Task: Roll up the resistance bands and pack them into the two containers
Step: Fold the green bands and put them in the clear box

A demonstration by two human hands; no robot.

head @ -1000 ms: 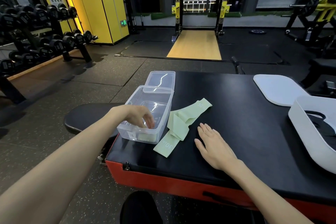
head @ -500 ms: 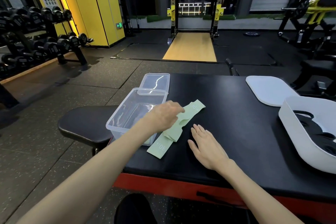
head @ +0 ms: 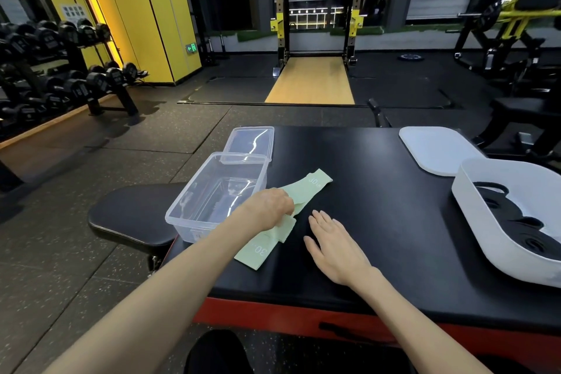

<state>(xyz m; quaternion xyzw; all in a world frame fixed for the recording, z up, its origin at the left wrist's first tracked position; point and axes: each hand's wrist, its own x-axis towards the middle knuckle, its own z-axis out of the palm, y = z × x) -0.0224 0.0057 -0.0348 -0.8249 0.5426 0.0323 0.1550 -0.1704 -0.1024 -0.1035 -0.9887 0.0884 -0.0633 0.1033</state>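
The left hand [head: 268, 209] is pinching the folded band [head: 257, 252]; the right hand [head: 334, 247] is lying spread on the table [head: 388, 197]. It is likely needing flattening before rolling.

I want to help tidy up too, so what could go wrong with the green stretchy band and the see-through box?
1. The left hand grips the green band mid-length, where it lies folded over, so it may roll up lumpy.
2. The clear box stands at the left edge of the black pad, right beside that arm; a bump might knock it off.
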